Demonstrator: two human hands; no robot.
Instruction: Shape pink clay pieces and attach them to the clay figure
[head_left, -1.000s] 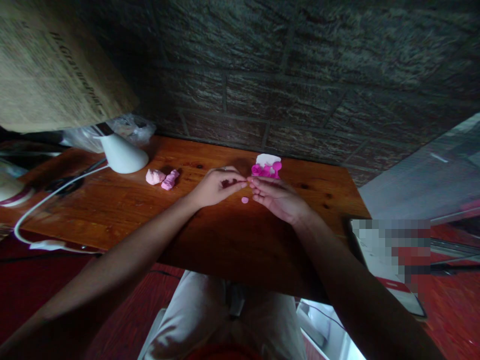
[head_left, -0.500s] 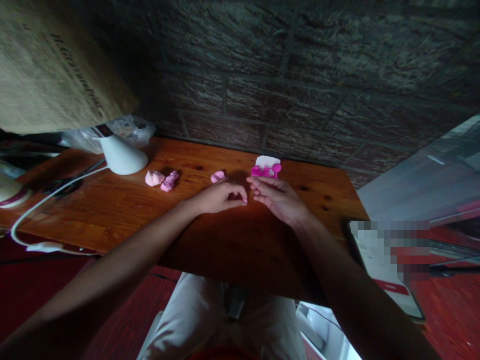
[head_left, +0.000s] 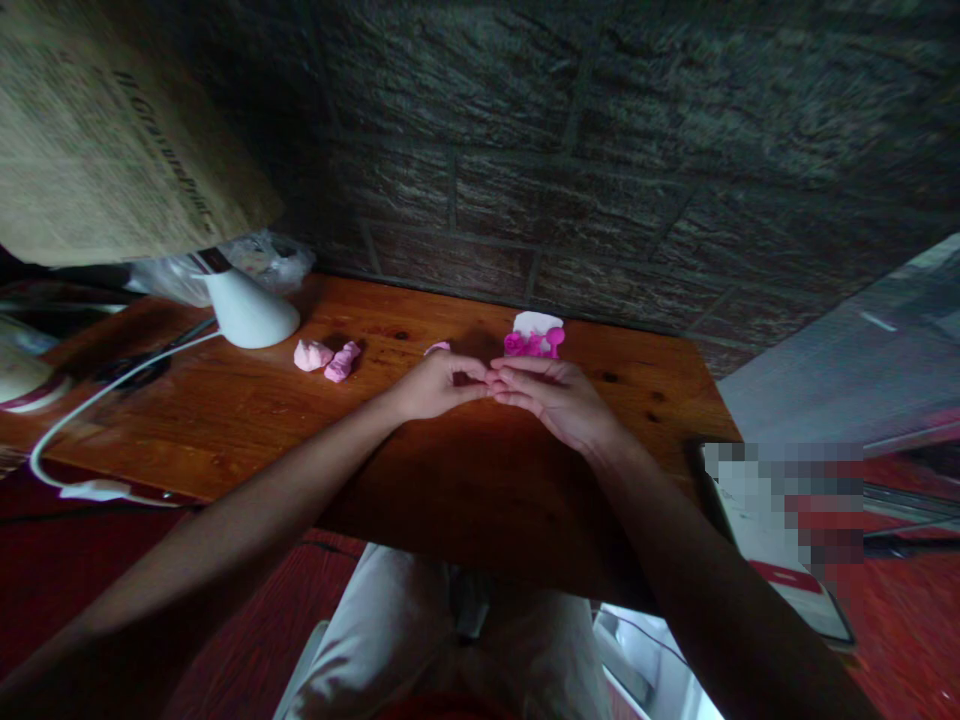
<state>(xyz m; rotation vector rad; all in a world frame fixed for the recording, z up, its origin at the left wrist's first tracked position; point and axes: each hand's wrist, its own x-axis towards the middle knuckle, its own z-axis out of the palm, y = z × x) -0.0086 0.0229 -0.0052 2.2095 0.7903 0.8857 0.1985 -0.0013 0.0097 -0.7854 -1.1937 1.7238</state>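
Observation:
Over the wooden table, the fingertips of my left hand (head_left: 439, 385) and my right hand (head_left: 555, 395) meet. Both hands are closed into pinches. A tiny pink bit, which looks like modelling clay, showed in my left fingertips a moment ago; the fingers hide it now. Just behind my right hand lies a white slab (head_left: 538, 322) bearing magenta clay shapes (head_left: 531, 345), one of them round. A pink clay lump (head_left: 437, 348) peeks out behind my left hand, mostly covered. Farther left sit a pale pink clay lump (head_left: 311, 354) and a pinker clay lump (head_left: 343, 362), side by side.
A lamp with a white base (head_left: 251, 312) and printed shade (head_left: 112, 150) stands at the left, its white cord (head_left: 97, 405) looping over the table edge. Behind it is a clear plastic bag (head_left: 277, 258). A tablet-like device (head_left: 780, 560) lies at the right. A dark brick wall (head_left: 487, 180) backs the table (head_left: 450, 480).
My hands have come together: the fingertips, apart before, now touch. My left hand rose slightly and covers more of the pink lump behind it. The view shifted a little.

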